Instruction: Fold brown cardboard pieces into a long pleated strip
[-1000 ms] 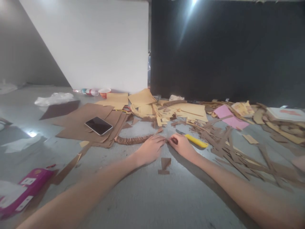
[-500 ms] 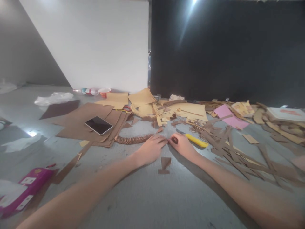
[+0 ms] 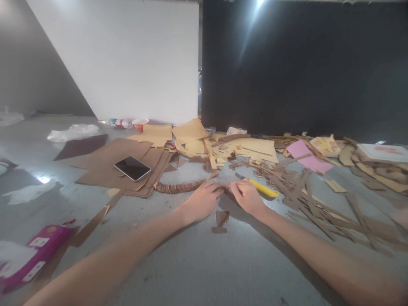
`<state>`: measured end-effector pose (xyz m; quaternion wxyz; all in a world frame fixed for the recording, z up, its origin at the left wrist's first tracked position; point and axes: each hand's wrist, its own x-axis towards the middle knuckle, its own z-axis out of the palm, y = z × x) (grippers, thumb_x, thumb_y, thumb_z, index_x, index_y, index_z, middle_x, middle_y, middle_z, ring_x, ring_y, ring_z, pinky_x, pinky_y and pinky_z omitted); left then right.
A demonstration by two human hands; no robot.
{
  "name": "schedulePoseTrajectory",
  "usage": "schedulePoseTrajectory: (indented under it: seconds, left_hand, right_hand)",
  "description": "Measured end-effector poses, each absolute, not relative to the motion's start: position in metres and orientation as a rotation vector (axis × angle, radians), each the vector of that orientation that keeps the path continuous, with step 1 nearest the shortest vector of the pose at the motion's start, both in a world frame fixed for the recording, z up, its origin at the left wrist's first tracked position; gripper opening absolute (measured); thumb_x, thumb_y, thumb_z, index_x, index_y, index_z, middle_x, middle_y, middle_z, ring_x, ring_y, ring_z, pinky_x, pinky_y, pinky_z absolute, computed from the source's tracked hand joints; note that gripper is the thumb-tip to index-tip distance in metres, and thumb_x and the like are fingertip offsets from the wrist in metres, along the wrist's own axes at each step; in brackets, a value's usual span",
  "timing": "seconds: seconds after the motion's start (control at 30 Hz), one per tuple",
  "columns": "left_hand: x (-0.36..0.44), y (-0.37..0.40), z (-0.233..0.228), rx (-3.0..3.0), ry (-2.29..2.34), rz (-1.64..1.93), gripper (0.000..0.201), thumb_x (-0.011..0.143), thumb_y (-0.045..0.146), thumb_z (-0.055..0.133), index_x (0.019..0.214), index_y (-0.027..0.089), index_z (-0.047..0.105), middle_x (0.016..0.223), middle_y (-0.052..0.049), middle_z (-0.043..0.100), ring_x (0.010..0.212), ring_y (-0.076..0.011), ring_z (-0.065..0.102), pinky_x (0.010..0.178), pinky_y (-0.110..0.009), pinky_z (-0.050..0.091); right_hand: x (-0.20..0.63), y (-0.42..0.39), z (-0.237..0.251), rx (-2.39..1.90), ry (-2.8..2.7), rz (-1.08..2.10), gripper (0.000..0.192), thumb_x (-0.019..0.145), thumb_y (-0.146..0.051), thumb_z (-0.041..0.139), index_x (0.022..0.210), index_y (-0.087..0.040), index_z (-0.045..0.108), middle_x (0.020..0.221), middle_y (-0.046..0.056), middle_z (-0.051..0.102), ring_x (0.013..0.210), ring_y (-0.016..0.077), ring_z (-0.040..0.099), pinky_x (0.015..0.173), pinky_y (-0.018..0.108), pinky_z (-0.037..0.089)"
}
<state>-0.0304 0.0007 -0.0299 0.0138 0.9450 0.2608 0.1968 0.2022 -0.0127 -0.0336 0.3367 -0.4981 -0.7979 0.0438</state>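
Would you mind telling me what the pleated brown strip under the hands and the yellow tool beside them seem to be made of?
The pleated brown strip looks like matte brown card or thick paper: dull surface, crisp accordion ridges, same tone as the scraps around it. The yellow tool seems to be glossy plastic, judging by its even colour and slight sheen; probably a cutter, though that is blurred.

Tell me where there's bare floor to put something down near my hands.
Bare grey floor lies between the two forearms, nearer than the small brown scraps. Another patch lies left of the left hand, between the brown sheets and the pink box. Right of the right hand, cardboard strips crowd the floor.
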Motion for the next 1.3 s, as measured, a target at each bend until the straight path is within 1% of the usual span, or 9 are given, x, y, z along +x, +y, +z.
schedulePoseTrajectory:
  seconds: [0.1,0.2,0.47,0.7,0.9,0.97,1.07,1.13,1.3]
  left_hand:
    - [-0.0303,0.0007,-0.0298,2.947,0.824,0.609,0.044,0.097,0.006,0.047,0.136,0.016,0.064,0.134,-0.013,0.067,0.133,-0.0278,0.058,0.116,-0.047,0.046]
    - [-0.0303,0.0009,-0.0303,2.950,0.828,0.605,0.045,0.098,0.006,0.047,0.138,0.017,0.062,0.135,-0.013,0.066,0.135,-0.0274,0.057,0.116,-0.046,0.046]
    - [-0.0312,0.0023,-0.0338,2.944,0.819,0.619,0.045,0.097,0.007,0.047,0.140,0.015,0.061,0.136,-0.015,0.066,0.136,-0.0279,0.056,0.116,-0.048,0.047]
    - [-0.0306,0.0001,-0.0312,2.888,0.850,0.646,0.044,0.097,0.007,0.046,0.137,0.017,0.063,0.136,-0.013,0.067,0.135,-0.0275,0.058,0.117,-0.048,0.046]
    - [-0.0298,0.0000,-0.0319,2.848,0.874,0.674,0.042,0.098,0.008,0.044,0.133,0.017,0.064,0.129,-0.012,0.069,0.127,-0.0269,0.061,0.113,-0.049,0.050]
    - [-0.0302,0.0000,-0.0323,2.853,0.868,0.669,0.040,0.098,0.008,0.045,0.132,0.017,0.065,0.127,-0.012,0.069,0.126,-0.0273,0.061,0.113,-0.049,0.050]
    - [-0.0305,-0.0005,-0.0318,2.837,0.869,0.681,0.039,0.098,0.007,0.045,0.129,0.017,0.066,0.124,-0.013,0.068,0.125,-0.0278,0.061,0.113,-0.051,0.050]
    - [-0.0305,-0.0009,-0.0311,2.821,0.866,0.704,0.038,0.097,0.007,0.046,0.128,0.017,0.067,0.122,-0.013,0.067,0.124,-0.0280,0.060,0.113,-0.051,0.051]
    - [-0.0301,-0.0017,-0.0296,2.845,0.851,0.749,0.035,0.099,0.006,0.047,0.125,0.014,0.069,0.129,-0.015,0.064,0.132,-0.0291,0.056,0.117,-0.050,0.049]
  right_hand:
    - [0.2019,-0.0119,-0.0364,-1.312,-2.150,0.024,0.061,0.112,-0.034,0.036,0.054,-0.021,0.050,0.055,0.002,0.061,0.056,0.0157,0.053,0.081,0.035,0.040]
    - [0.2014,-0.0098,-0.0381,-1.354,-2.213,-0.039,0.057,0.108,-0.026,0.043,0.051,-0.021,0.046,0.052,0.001,0.060,0.054,0.0149,0.051,0.081,0.035,0.039]
    - [0.2015,-0.0079,-0.0402,-1.425,-2.367,-0.148,0.053,0.104,-0.022,0.052,0.051,-0.021,0.055,0.056,0.006,0.067,0.058,0.0171,0.055,0.082,0.035,0.040]
    - [0.2011,-0.0069,-0.0420,-1.411,-2.314,-0.046,0.055,0.107,-0.024,0.049,0.052,-0.021,0.053,0.058,0.004,0.068,0.056,0.0164,0.054,0.084,0.037,0.039]
    - [0.1985,-0.0083,-0.0364,-1.389,-2.261,0.034,0.057,0.112,-0.032,0.048,0.058,-0.020,0.061,0.062,0.002,0.064,0.056,0.0151,0.052,0.080,0.037,0.036]
    - [0.1983,-0.0085,-0.0345,-1.378,-2.239,0.062,0.052,0.111,-0.031,0.050,0.063,-0.020,0.067,0.065,0.001,0.064,0.059,0.0155,0.053,0.080,0.037,0.036]
    - [0.1993,-0.0078,-0.0335,-1.350,-2.198,0.123,0.029,0.107,-0.027,0.056,0.089,-0.023,0.079,0.073,0.000,0.066,0.066,0.0168,0.057,0.080,0.036,0.037]
    - [0.2005,-0.0066,-0.0339,-1.357,-2.155,0.147,0.020,0.103,-0.025,0.060,0.104,-0.025,0.080,0.079,0.000,0.066,0.070,0.0175,0.059,0.080,0.035,0.039]
    - [0.2018,-0.0039,-0.0347,-1.390,-2.093,0.188,0.011,0.100,-0.027,0.065,0.097,-0.023,0.075,0.083,0.002,0.064,0.074,0.0191,0.059,0.076,0.034,0.041]
